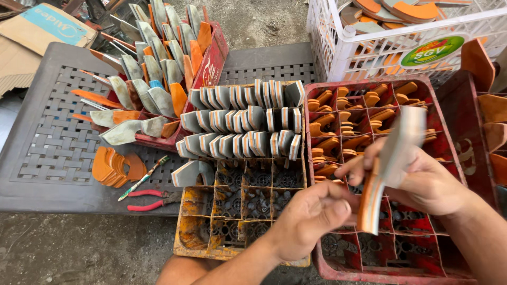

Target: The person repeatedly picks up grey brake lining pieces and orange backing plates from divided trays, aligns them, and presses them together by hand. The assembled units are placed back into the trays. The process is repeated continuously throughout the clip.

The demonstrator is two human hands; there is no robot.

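Item log, near to far. Both hands over crates: right hand point(430, 182) closed round a curved grey-and-orange shoe-sole piece point(388, 169), held upright above the red crate point(364, 264); left hand point(311, 219) curled, fingertips pinching the piece's lower orange edge. Risk (est.): grip is thin, on edges only; piece could slip and drop into an empty red-crate cell, or knock the stacked orange pieces point(343, 126) out of rows. Yellow crate point(193, 235), 1 no.: front cells bare, rear 3 rows packed w/ grey pieces point(237, 119), too dense to count; 1 loose grey piece point(193, 173) at row start. On dark table point(47, 153): 1 red-handled pliers point(153, 200), 1 slim tool w/ green-and-white grip point(142, 178), 1 small orange stack point(108, 166). Further: 1 tilted red crate point(214, 55) of mixed pieces, 1 white basket point(338, 50), cardboard point(37, 31). Crates total: 3 red visible in part, 1 yellow.
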